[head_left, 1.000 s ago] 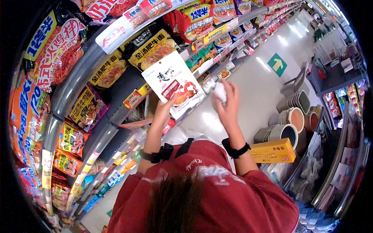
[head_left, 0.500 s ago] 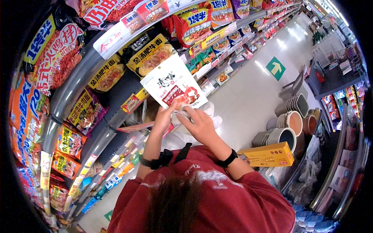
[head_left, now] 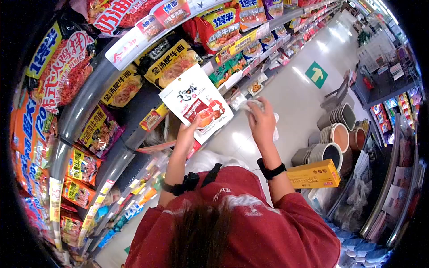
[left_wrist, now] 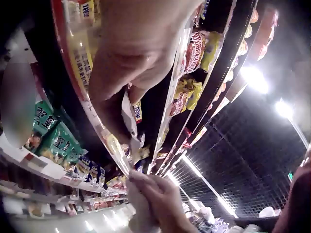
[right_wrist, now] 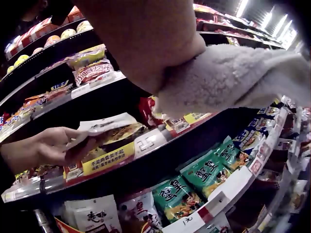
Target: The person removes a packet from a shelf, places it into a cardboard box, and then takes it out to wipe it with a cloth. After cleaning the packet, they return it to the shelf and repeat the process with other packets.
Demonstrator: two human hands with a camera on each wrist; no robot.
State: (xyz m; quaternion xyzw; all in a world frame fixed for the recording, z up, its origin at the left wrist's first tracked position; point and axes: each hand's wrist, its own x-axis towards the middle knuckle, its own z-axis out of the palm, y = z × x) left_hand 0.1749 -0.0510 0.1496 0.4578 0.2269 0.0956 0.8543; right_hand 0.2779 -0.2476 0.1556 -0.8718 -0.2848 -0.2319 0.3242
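Note:
A person in a red shirt stands in a shop aisle. My left hand (head_left: 187, 132) pinches the lower edge of a white snack pouch (head_left: 195, 102) with red print and holds it up in front of the shelves; the same pouch (right_wrist: 104, 127) shows edge-on in the right wrist view. My right hand (head_left: 261, 120) grips a white fluffy cloth (head_left: 253, 105) just right of the pouch, and that cloth (right_wrist: 233, 80) fills the upper right wrist view. In the left wrist view the left hand (left_wrist: 133, 53) looms close, with the right hand's fingers (left_wrist: 163, 199) below it.
Shelves (head_left: 89, 98) of instant-noodle bags line the left. A yellow carton (head_left: 313, 173) rests at the right, beside stacked plastic basins (head_left: 333, 134). The pale floor (head_left: 295, 98) bears a green arrow sign (head_left: 316, 74). More racks stand at the far right.
The right hand came in against the pouch's lower edge half a second ago, then swung back out to the right with the cloth. The left hand kept holding the pouch up.

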